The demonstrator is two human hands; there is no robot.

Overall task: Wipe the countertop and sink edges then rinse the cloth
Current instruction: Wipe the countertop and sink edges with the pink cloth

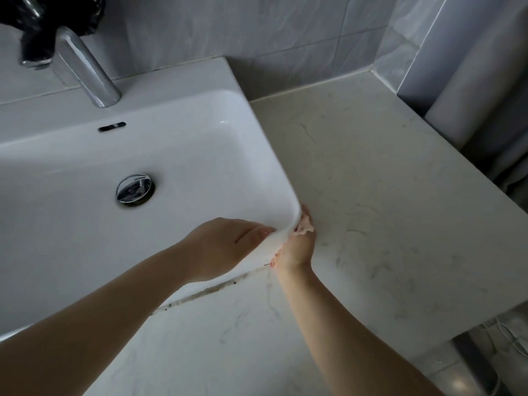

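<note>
Cloth, a small pale pink wad, is bunched in the right hand, which pinches it against the outer face of the sink at its near right corner, low where the basin meets the countertop. The left hand is on the other side of that corner, inside the basin, with fingers laid fairly straight on the wall just under the rim and holding nothing.

From the cloth, the sink's right edge runs away toward the far wall, slanting left. The near edge runs left from it, above a dark grimy seam partly under the left forearm. The right hand is clearly nearer to both runs, so I judge it would follow either, while the left only braces.
</note>
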